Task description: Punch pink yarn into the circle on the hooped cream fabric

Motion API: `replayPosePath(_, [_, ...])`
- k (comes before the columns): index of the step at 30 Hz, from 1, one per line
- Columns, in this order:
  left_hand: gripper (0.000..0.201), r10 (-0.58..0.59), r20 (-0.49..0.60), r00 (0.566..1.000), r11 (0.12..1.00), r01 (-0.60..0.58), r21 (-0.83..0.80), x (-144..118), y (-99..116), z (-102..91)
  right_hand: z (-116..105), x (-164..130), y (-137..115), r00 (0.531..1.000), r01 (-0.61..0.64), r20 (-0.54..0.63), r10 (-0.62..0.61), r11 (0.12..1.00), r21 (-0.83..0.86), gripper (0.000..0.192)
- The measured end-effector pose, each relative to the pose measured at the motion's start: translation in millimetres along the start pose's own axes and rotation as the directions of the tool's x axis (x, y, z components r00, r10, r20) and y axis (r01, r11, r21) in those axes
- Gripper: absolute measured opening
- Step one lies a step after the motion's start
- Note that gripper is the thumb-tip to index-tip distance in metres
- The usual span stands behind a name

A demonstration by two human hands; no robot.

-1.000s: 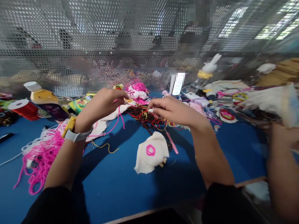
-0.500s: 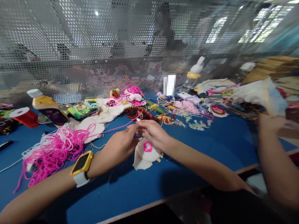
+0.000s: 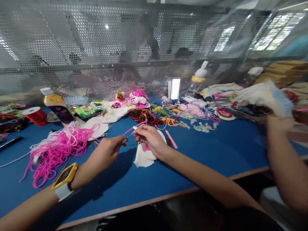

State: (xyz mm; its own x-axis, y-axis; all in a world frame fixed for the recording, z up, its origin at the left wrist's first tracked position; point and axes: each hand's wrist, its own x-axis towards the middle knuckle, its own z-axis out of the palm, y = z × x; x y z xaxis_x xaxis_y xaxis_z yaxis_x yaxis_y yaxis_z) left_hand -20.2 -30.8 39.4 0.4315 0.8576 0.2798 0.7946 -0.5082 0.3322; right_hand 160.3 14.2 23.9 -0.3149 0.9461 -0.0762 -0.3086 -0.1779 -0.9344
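Observation:
My left hand (image 3: 110, 148), with a yellow-cased watch (image 3: 64, 176) on its wrist, is closed in a pinch. My right hand (image 3: 152, 140) pinches too, thumb against fingers. A short stretch of pink yarn (image 3: 129, 131) runs between the two sets of fingertips, and a loose bit of it sticks up beyond my right fingers. Beside the yarn is a thin, shiny wire-like line, too fine to name. Under my right hand lies white cloth (image 3: 143, 158) in a round hoop with a pink stitched patch, partly hidden. A slim pink stick (image 3: 171, 139) rests just right of the hoop.
On the left are a heap of pink and white yarn (image 3: 64, 142), a red spool (image 3: 36, 116), a bottle (image 3: 59, 107) and a black pen (image 3: 11, 143). Tangled threads (image 3: 192, 110) line the back by a perforated metal screen (image 3: 96, 48). Another person's arm (image 3: 281, 154) holds cloth at right.
My hands have drawn apart, the left one moving left and down. The yarn now spans the gap between them. My right hand covers more of the hoop, and the pink stick shows beside it.

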Motion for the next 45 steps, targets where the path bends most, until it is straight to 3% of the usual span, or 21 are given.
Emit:
replayPosePath(8, [0.036, -0.017, -0.051, 0.999, 0.995, 0.022, 0.100, -18, -7, 23.1, -12, 0, 23, 1.000, 0.029, -0.008, -0.029, 1.000, -0.011, 0.028])
replayPosePath(14, [0.032, -0.026, -0.059, 0.998, 0.995, 0.031, 0.097, -25, -19, 19.1, -21, 3, 20, 0.992, 0.115, -0.042, -0.119, 0.990, -0.081, 0.033])
replayPosePath(19, [0.031, -0.035, -0.064, 0.997, 0.996, 0.040, 0.078, -31, -33, 20.2, -19, -2, 17, 0.994, 0.103, 0.040, -0.098, 0.978, -0.181, 0.035])
replayPosePath(26, [0.039, -0.044, -0.114, 0.992, 0.999, 0.047, 0.023, -36, -49, 24.8, -22, 1, 24, 0.997, 0.074, 0.016, -0.072, 0.952, -0.296, 0.025])
replayPosePath(34, [0.054, 0.114, -0.010, 0.993, 0.992, -0.114, 0.054, -29, -53, 19.7, -29, 6, 19, 0.992, 0.125, 0.036, -0.121, 0.906, -0.404, 0.035])
replayPosePath(37, [0.054, 0.147, -0.016, 0.989, 0.989, -0.146, 0.036, -30, -55, 19.2, -31, 7, 16, 0.989, 0.147, 0.045, -0.140, 0.907, -0.395, 0.034])
replayPosePath(42, [0.043, 0.168, 0.077, 0.983, 0.986, -0.168, -0.002, -27, -52, 12.9, -29, 5, 11, 0.987, 0.164, 0.070, -0.148, 0.889, -0.429, 0.035])
replayPosePath(45, [0.038, 0.113, 0.090, 0.989, 0.992, -0.118, 0.048, -24, -47, 7.8, -27, 5, 5, 0.989, 0.140, 0.118, -0.094, 0.859, -0.492, 0.036])
